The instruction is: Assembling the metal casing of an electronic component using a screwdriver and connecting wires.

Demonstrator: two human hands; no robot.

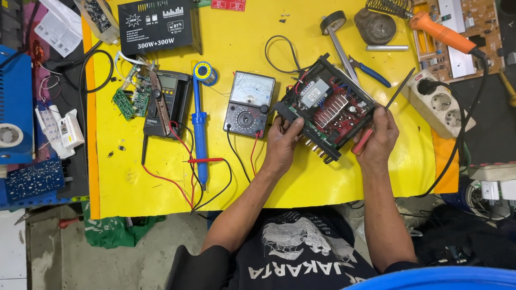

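Observation:
I hold an open black amplifier chassis (328, 104) above the yellow mat (258, 172). Inside it show a red circuit board, a finned heatsink and a grey transformer. My left hand (282, 140) grips the chassis at its lower left corner. My right hand (379, 137) supports the chassis's lower right side and also holds a red-handled screwdriver (371, 131), whose dark shaft points up and to the right past the chassis.
On the mat lie an analog multimeter (249, 103), a blue desoldering pump (200, 126), a digital meter (169, 102), small green boards (129, 99), blue-handled pliers (368, 71), a black box (157, 24). An orange soldering iron (441, 32) and a power strip (441, 102) are at right.

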